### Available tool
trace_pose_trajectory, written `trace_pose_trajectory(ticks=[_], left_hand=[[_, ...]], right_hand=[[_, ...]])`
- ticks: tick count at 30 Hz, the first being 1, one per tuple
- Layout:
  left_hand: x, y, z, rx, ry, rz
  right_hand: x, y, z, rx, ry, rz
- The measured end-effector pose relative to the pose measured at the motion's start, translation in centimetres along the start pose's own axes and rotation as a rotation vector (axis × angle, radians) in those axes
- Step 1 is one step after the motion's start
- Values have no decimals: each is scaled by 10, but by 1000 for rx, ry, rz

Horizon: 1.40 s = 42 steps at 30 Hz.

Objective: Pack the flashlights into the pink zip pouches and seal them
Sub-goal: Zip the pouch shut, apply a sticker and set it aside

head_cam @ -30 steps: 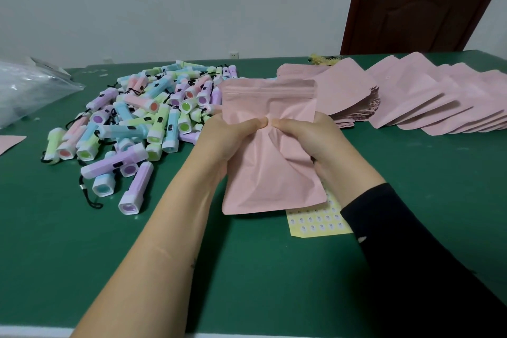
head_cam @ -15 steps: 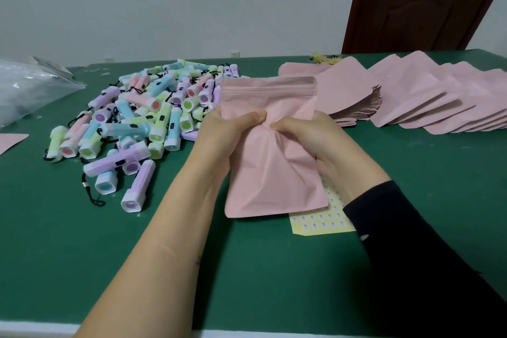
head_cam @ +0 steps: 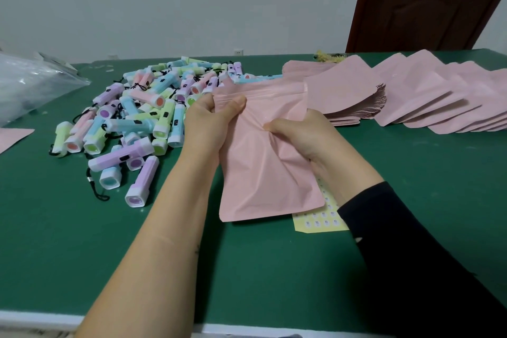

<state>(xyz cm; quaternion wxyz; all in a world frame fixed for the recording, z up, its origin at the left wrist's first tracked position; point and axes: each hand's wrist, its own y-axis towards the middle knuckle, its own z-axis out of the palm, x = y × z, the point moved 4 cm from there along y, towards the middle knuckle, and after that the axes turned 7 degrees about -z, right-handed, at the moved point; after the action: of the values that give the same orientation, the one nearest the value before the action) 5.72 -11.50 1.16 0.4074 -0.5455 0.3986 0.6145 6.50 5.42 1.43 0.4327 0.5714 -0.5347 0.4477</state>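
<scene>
Pink film pouch (head_cam: 269, 162) sits mid-frame, lifted off the green table (head_cam: 82, 255), zip end pointing away toward the wall. Left hand (head_cam: 211, 120) pinches the upper-left corner right at the zip strip, thumb on the front face, fingers behind. Right hand (head_cam: 301, 137) grips the right edge lower down, about mid-body, thumb pressed into the front; the film puckers around that thumb.

My read: the right hand clamps the body so nothing inside slides, and the left hand sits at the start of the zip track, ready to run the seal across. Can't tell if the zip is closed. Can't see inside either; the bulge suggests a flashlight is in there, not confirmed.

Flashlights (head_cam: 153, 107): loose pastel pile left of centre, just beside the left hand. Short reach for the feeding hand, sensible.

Flat pouch stack (head_cam: 354, 96) sits right of centre, behind the held pouch's upper-right corner. A fanned row (head_cam: 439, 101) of more pouches runs to the right edge; filled or not, can't tell.

Yellow sticker sheet (head_cam: 321, 221) lies on the table under the pouch's lower-right corner, partly hidden by the right wrist. Probably staged for labelling after sealing.

Clear plastic bag (head_cam: 30, 85) is at far left, well apart, not in play.

Risk: the pinch is at one corner only, so the track may skip mid-span unless it's pressed along its full width.
</scene>
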Motion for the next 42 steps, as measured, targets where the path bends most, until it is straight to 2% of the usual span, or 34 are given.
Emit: trace_pose_trajectory(ticks=[9, 15, 19, 23, 27, 29, 34, 42], left_hand=[[-1, 5, 2, 17, 203, -1], [0, 5, 2, -42, 205, 45], [-1, 4, -3, 15, 167, 56], [-3, 6, -8, 67, 258, 98], [-6, 6, -9, 48, 309, 143], [-5, 7, -10, 92, 284, 123], [1, 5, -11, 255, 430, 43], [3, 1, -2, 220, 478, 92]], right_hand=[[-4, 0, -8, -29, 50, -10], [-3, 0, -8, -35, 49, -34], [-3, 1, -12, -51, 52, -24], [-6, 3, -14, -60, 53, 0], [-10, 5, -13, -25, 44, 27], [-10, 8, -15, 16, -2, 33], [-15, 10, -14, 135, -107, 29], [-21, 13, -12, 131, -122, 55]])
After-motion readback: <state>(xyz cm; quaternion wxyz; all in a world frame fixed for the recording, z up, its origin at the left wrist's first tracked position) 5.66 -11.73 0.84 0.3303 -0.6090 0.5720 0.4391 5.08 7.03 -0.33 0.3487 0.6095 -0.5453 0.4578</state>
